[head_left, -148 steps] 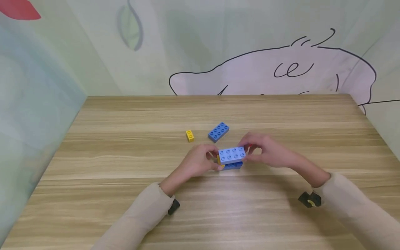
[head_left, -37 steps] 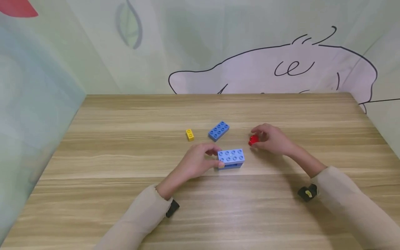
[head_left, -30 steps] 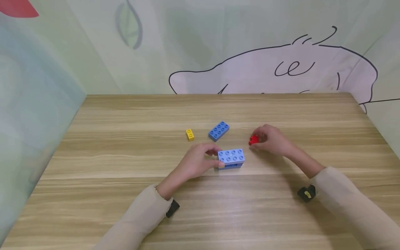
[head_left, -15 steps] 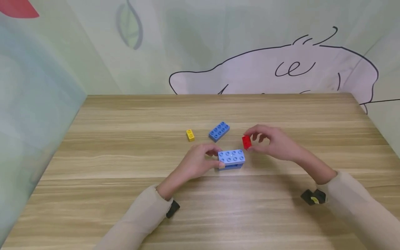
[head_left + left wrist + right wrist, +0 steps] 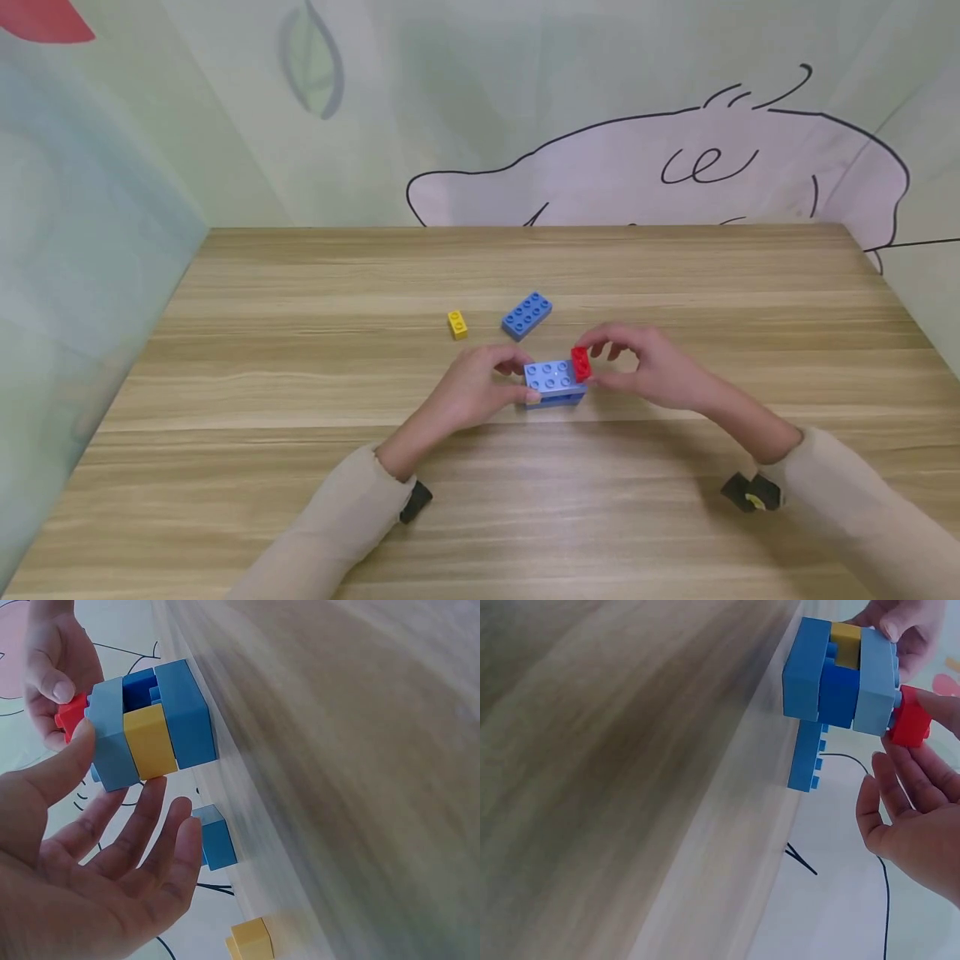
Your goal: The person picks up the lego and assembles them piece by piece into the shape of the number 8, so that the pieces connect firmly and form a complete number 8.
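A small stack of toy building bricks stands on the table, topped by a light blue brick [image 5: 547, 377]. Beneath that brick, a yellow brick [image 5: 150, 739] and a dark blue brick [image 5: 838, 696] sit on a blue bottom brick [image 5: 804, 671]. My left hand [image 5: 474, 387] holds the stack's left end, thumb in front and fingers behind. Between thumb and fingers of my right hand [image 5: 663, 371] is a red two-stud brick [image 5: 581, 364], at the right end of the light blue brick's top. In the right wrist view it looks slightly tilted; some studs show beside it.
Behind the stack, a loose blue brick [image 5: 527, 316] lies on the wooden table [image 5: 300, 358]. A small yellow brick [image 5: 457, 325] lies to its left. Beyond the table's far edge hangs a printed backdrop [image 5: 480, 108].
My right hand has picked up the red brick from the table and brought it left onto the stack's right end. The light blue brick settled on the stack earlier; my left hand stays there.
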`<act>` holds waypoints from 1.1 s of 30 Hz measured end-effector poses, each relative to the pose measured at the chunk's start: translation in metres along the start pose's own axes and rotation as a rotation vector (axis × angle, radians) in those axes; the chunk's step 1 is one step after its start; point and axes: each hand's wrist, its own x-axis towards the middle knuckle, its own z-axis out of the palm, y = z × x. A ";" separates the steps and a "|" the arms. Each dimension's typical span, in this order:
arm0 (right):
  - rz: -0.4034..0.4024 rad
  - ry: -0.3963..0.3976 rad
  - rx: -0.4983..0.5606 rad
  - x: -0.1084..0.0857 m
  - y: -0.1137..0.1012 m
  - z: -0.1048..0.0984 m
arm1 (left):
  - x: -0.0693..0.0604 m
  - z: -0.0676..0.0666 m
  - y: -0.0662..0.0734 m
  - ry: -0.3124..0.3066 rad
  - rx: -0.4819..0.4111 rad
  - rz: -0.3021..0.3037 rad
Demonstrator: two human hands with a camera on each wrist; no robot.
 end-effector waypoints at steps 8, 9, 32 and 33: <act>-0.028 0.013 -0.019 -0.002 0.001 0.003 | -0.001 -0.001 0.001 -0.004 -0.008 -0.007; -0.031 0.013 -0.020 -0.002 0.001 0.003 | -0.001 0.000 0.001 -0.004 -0.007 -0.004; -0.053 0.020 -0.083 -0.003 0.003 0.004 | -0.002 -0.001 0.002 -0.011 0.000 -0.002; -0.057 0.024 -0.087 -0.003 0.003 0.004 | -0.001 0.000 0.002 -0.012 0.000 -0.008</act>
